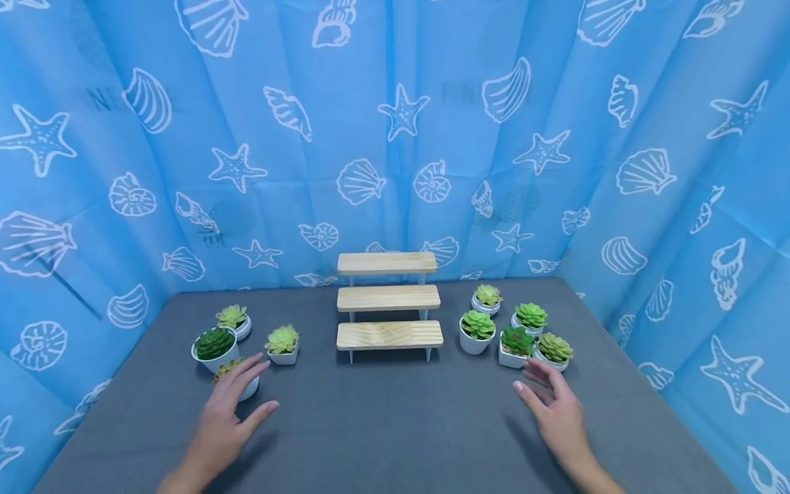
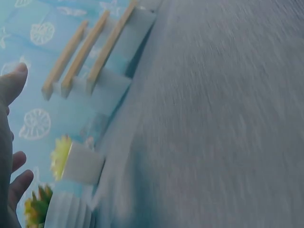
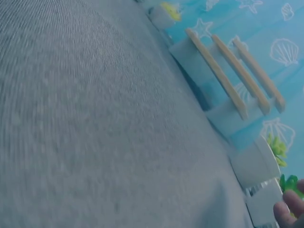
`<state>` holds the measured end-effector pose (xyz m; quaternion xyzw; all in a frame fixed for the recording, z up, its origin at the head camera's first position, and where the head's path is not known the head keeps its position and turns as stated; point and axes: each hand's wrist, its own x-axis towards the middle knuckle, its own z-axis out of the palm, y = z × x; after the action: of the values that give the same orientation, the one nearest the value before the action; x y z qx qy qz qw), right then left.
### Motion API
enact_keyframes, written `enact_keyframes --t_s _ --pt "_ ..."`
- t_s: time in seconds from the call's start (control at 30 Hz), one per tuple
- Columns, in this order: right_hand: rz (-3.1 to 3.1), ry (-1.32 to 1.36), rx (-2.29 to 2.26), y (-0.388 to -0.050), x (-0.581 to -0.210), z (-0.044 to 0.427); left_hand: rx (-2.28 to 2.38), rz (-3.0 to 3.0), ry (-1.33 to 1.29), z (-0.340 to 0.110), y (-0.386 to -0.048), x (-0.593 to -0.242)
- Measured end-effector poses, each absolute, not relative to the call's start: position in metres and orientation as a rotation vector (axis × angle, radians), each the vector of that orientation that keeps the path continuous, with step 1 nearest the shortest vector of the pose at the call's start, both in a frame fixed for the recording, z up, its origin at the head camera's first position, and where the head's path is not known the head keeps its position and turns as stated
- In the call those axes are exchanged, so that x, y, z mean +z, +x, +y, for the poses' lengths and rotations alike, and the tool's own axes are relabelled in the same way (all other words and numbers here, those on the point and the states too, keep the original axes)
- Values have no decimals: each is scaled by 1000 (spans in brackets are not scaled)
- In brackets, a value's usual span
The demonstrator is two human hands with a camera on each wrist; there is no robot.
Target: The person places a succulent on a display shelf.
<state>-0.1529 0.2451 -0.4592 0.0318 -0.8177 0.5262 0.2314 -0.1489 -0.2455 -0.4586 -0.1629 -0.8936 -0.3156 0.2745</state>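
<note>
Both hands hung low over the grey table (image 1: 389,432), one on each side of the stand (image 1: 390,298); left hand (image 1: 225,415) with fingers loosely spread and thumb held apart, gripping nothing; right hand (image 1: 558,408) with fingers slightly bent and thumb apart, gripping nothing either.

Nine potted plants, all upright on the table; four lay left of the stand, five right of it; yellow plant (image 1: 223,370) was partly under the left fingers, contact uncertain; pale plant (image 1: 282,339) sat alone, nearer the stand; dark plant (image 1: 213,342) was just beyond the yellow one; on the right, red-tipped plant (image 1: 516,339) and olive plant (image 1: 555,347) were nearest the right hand, packed close together.

Risks, as judged: a low sweep of the left fingers could tip the yellow plant or knock it into the dark one; a reach into the right cluster could jostle neighbours, its pots having little room between them; a careless forearm could nudge the stand, whose three narrow treads would leave small margin for any pot set near an edge.

Writing: faint letter-like marks on the curtain (image 1: 395,178), upper left perhaps "NE", the rest illegible; no brand or label made out on pots or stand.
</note>
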Motion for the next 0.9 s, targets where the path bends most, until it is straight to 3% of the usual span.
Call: enact_keyframes --t_s 0.5,0.9 --pt "-2335 106 1782 -173 -464 217 -1114 -2396 -453 -200 -177 -467" --pt "-2338 -56 1965 -187 -463 199 -1293 -2379 -429 -169 -202 -474"
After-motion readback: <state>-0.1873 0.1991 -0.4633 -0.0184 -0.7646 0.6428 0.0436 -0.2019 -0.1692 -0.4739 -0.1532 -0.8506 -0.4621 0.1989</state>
